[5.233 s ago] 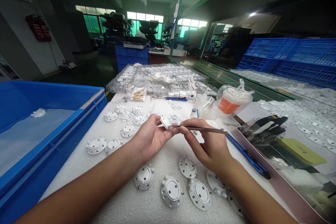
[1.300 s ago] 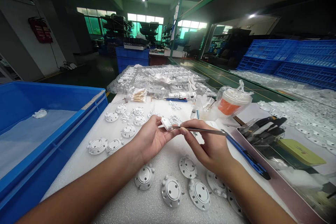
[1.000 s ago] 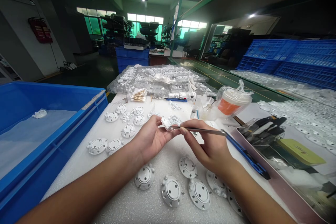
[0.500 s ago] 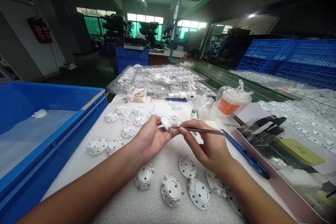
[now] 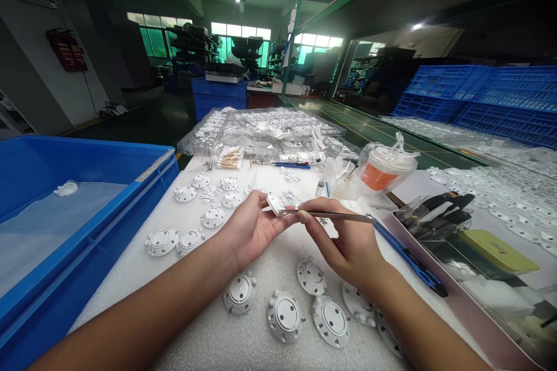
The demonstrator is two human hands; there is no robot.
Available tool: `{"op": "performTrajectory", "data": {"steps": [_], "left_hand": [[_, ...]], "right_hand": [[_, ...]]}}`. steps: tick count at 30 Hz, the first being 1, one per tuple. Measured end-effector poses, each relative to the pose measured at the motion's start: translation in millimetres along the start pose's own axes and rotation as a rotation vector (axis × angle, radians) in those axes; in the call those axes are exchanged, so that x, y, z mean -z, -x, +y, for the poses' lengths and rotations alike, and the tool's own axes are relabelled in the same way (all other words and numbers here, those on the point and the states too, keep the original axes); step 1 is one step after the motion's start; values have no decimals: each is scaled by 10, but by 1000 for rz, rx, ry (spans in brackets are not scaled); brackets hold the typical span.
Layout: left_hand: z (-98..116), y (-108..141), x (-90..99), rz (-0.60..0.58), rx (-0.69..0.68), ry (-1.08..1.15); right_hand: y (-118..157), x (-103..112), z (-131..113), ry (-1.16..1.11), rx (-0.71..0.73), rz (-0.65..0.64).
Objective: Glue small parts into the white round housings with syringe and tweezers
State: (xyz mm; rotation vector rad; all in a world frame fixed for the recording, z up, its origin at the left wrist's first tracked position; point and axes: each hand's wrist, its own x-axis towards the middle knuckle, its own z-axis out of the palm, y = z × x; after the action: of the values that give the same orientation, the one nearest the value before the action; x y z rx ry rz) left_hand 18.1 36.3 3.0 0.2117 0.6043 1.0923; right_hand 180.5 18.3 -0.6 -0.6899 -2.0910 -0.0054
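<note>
Between the fingertips of my left hand [image 5: 255, 232] is a small white plastic part [image 5: 274, 204], tilted on edge. My right hand [image 5: 342, 237] grips metal tweezers [image 5: 331, 215], whose tips point left and touch or nearly touch that part; anything pinched in them is too small to see. Round white discs with dark dots lie on the foam sheet, one disc [image 5: 285, 316] below my hands and another disc [image 5: 213, 217] to their left. A heap of tiny white pieces [image 5: 289, 198] sits just beyond my fingers.
A blue bin [image 5: 163, 182] stands at the left. Stacked clear trays [image 5: 270, 124] of white parts, cotton swabs [image 5: 230, 157] and a bagged cup [image 5: 383, 168] are at the back. On the right are a blue cutter [image 5: 409, 258] and a pink box [image 5: 467, 307] of tools.
</note>
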Motion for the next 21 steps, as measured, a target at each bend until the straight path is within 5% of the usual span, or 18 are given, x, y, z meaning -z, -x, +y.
{"op": "performTrajectory", "data": {"steps": [21], "left_hand": [[12, 14, 9, 7, 48, -12]], "right_hand": [[-18, 14, -17, -24, -5, 44]]}}
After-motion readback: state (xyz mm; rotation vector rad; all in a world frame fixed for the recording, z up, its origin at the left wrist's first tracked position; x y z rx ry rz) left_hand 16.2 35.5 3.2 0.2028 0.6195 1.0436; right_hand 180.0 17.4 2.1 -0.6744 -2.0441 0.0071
